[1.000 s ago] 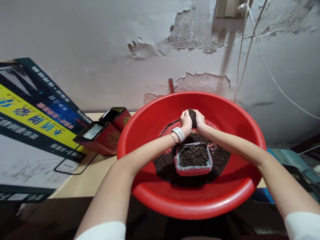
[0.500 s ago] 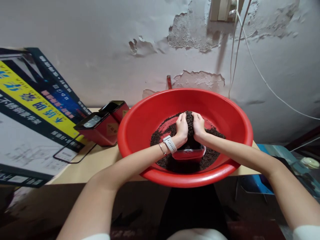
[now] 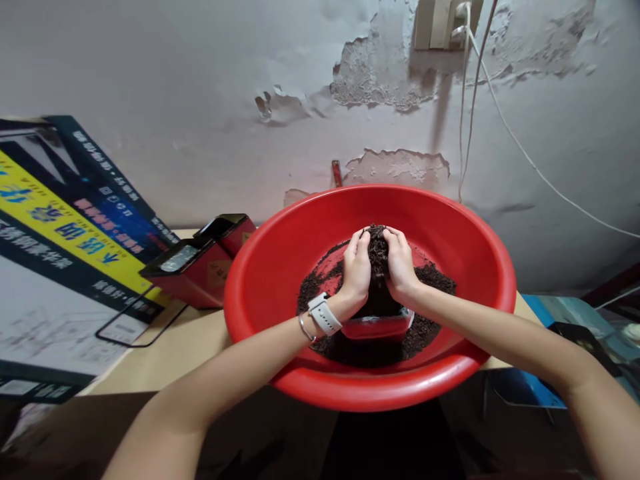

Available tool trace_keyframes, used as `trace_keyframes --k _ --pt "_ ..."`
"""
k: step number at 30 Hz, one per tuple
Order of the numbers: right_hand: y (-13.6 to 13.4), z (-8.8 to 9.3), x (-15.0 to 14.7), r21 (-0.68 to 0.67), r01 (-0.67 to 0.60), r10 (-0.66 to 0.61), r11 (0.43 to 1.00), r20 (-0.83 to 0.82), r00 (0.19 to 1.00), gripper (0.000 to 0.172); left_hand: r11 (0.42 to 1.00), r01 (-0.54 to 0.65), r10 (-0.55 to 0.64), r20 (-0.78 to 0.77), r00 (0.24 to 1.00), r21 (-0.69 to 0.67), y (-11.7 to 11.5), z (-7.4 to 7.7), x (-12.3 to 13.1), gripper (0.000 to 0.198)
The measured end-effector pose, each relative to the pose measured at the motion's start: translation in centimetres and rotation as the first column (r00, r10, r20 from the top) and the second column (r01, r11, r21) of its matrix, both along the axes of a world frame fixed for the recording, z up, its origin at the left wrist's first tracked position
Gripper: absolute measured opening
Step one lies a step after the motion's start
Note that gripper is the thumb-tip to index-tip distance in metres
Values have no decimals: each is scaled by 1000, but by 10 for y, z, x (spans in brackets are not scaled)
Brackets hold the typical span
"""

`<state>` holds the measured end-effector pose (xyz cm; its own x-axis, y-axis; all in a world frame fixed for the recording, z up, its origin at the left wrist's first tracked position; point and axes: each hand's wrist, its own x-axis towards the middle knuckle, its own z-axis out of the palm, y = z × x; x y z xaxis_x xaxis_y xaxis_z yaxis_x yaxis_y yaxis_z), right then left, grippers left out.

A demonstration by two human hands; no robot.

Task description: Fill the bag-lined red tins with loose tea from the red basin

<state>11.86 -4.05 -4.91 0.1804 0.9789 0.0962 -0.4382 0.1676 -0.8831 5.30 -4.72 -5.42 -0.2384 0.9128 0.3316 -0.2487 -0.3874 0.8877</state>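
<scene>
My left hand (image 3: pixel 357 268) and my right hand (image 3: pixel 401 267) are cupped together around a heap of dark soil (image 3: pixel 379 248), which shows between the fingers. Both are above a small red container (image 3: pixel 377 329) with a clear liner at its rim, and dark soil lies inside it. The container stands in a wide red basin (image 3: pixel 260 280), where loose soil is spread over the bottom around it. A white watch (image 3: pixel 325 315) and a thin bracelet are on my left wrist.
The basin rests on a pale tabletop (image 3: pixel 195 347). To its left are two red-and-black boxes (image 3: pixel 200 267), a bent black wire frame and a large printed carton (image 3: pixel 65 267). Behind, a peeling wall carries a socket (image 3: pixel 440 27) with hanging cables. A blue folding seat (image 3: pixel 537 387) is at right.
My view has shifted slightly, so the basin appears a little lower and larger. Both hands stay cupped around the soil, over the container.
</scene>
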Motion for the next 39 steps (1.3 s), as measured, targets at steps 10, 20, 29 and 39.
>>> trace_keyframes --k 10,20,29,39 --pt "4 -2 1 -25 -12 12 1000 -5 1000 19 1000 -7 6 -59 998 -19 3 -1 -3 17" --pt "2 3 3 -16 -4 4 1000 6 1000 17 1000 -1 2 -26 1000 15 2 0 -3 16" --pt "2 6 5 -8 -15 15 1000 -13 1000 15 998 -6 8 -31 999 58 5 0 -3 16" --pt "0 11 6 -31 -6 7 999 12 1000 9 999 10 -8 -43 999 36 0 3 -2 16"
